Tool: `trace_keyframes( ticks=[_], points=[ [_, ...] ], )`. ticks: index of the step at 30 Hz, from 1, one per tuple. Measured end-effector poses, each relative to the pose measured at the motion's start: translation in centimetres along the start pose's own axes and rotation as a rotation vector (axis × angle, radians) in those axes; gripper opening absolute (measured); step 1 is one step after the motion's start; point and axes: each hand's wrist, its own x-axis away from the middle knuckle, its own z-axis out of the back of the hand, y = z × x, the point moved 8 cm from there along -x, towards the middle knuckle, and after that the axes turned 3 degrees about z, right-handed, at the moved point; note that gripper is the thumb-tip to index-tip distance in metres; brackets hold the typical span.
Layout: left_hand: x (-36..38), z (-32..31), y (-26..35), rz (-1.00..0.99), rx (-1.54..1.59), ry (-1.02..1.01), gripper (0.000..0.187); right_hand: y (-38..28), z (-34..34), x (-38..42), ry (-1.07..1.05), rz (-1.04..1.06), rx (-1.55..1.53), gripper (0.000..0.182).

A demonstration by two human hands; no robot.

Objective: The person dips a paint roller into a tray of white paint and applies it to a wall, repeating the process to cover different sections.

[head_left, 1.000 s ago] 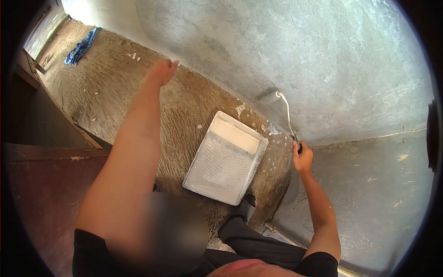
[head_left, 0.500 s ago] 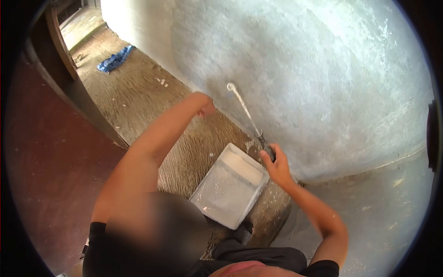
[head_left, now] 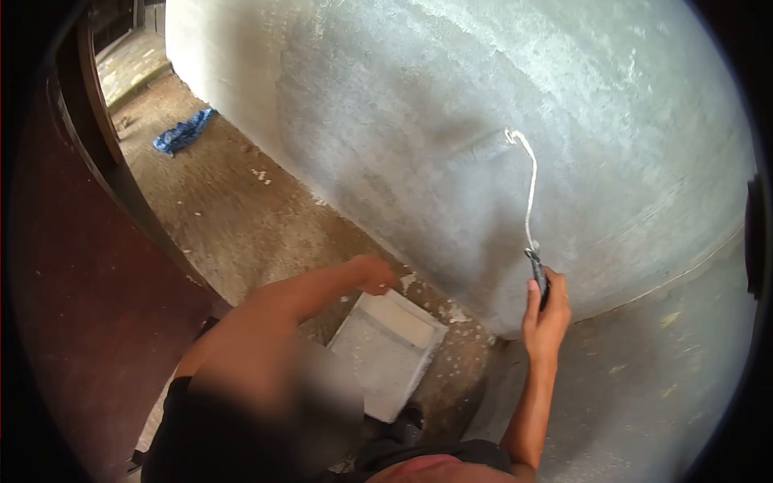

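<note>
The one roller point(head_left: 483, 146) has swung right; right hand point(head_left: 545, 315) grips it.

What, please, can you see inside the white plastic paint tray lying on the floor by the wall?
The white plastic paint tray holds white paint coating its ribbed slope and deep end. Its near left corner is covered by the person's blurred arm. The left hand hovers above it, empty.

Grey mottled wall point(head_left: 499, 88), white paint tray point(head_left: 385, 348), blue cloth point(head_left: 183, 133), brown speckled floor point(head_left: 233, 217)

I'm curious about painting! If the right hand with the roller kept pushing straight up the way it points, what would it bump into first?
Probably nothing new: the right hand points its paint roller up along the grey wall, already touching it; only bare wall shows above.
</note>
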Motion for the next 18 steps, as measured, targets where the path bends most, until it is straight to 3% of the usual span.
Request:
trace_keyframes(
  ticks=[1, 6, 8, 9, 15, 18],
  points=[
    [0.2, -0.3, -1.1, 0.023, -0.012, -0.008, 0.032, -0.9, 2.2, -0.7, 0.067, 0.120, 0.177, 0.030],
    [1.3, 0.8, -7.9, 0.299, -0.003, 0.054, 0.030, -1.2, 3.7, -4.0, 0.047, 0.243, 0.396, 0.045],
    [2.4, 1.5, -10.1, 0.319, 0.026, 0.153, 0.031, -1.1, 1.3, -6.6, -0.086, 0.244, 0.591, 0.052],
    [3.1, 2.3, -11.1, 0.338, 0.040, 0.240, 0.033, -1.8, -0.1, -8.0, -0.032, 0.417, 0.584, 0.061],
    [5.7, 2.7, -13.3, 0.414, 0.014, 0.196, 0.036, -12.5, -11.2, -19.3, -0.019, 0.662, 0.672, 0.072],
    [5.9, 3.2, -13.3, 0.437, -0.015, 0.218, 0.037, -14.9, -13.6, -22.3, -0.036, 0.657, 0.684, 0.077]
  ],
)
